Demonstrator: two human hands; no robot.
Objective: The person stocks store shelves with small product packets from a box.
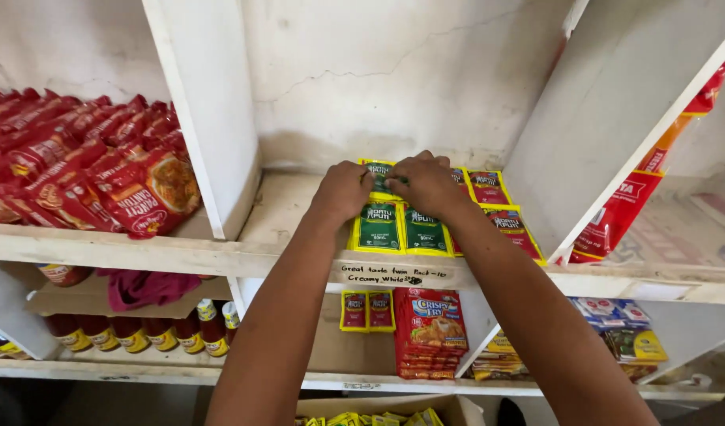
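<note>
The left hand (342, 192) and right hand (427, 183) are both pinched on a green sachet (378, 175) at twelve o'clock. It looks light, floppy and slippery, best gripped by its edges.

Both arms are bare from the upper forearm down, with no sleeves in view. The left hand (342, 192) and right hand (427, 183) wear no gloves, rings, watch or bracelet.
</note>
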